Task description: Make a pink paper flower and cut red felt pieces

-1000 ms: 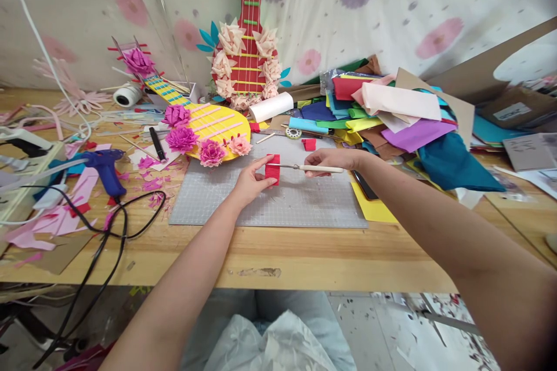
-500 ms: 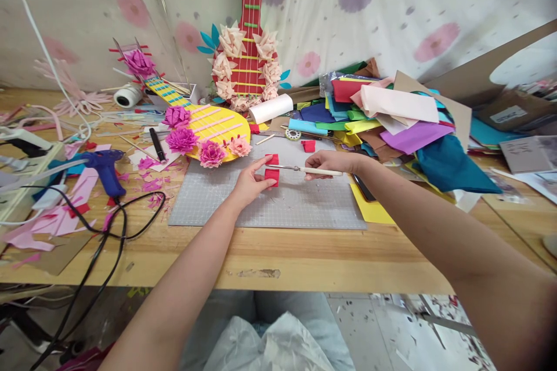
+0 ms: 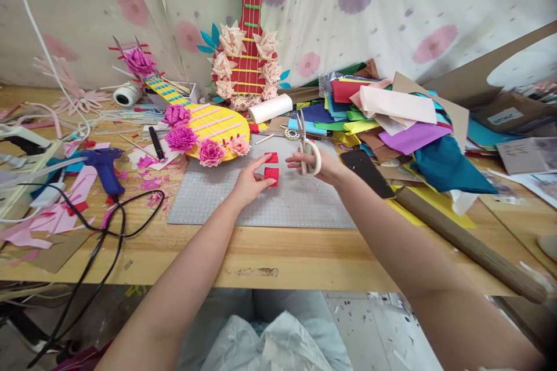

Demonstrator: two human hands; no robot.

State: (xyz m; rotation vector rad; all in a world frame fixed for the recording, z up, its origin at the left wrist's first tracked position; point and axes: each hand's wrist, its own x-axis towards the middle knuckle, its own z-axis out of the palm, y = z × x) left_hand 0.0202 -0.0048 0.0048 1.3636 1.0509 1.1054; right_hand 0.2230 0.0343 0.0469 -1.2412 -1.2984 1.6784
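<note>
Two small red crepe paper pieces (image 3: 271,177) lie one beyond the other on the grey cutting mat (image 3: 217,203), a narrow gap between them. My left hand (image 3: 251,184) grips them, its thumb on the nearer piece and its forefinger at the farther one. To the right, just above the mat, my right hand (image 3: 319,167) has a pair of scissors (image 3: 314,157) with pale handles. Their blades point up and away from me, slightly apart, and my fingers stretch toward the red pieces. Another red piece seen earlier is mostly hidden behind the right hand and scissors.
A yellow paper guitar (image 3: 217,124) with flowers lies behind the mat; a red one (image 3: 247,64) stands farther back. Blue glue gun (image 3: 104,168) and black cable are left. Right are a phone (image 3: 366,174), a brown roll (image 3: 461,237) and stacked coloured paper (image 3: 409,139).
My right hand has drawn the scissors out from between the red pieces and turned the blades upward. The left hand stays put. The brown roll and more of the phone now show.
</note>
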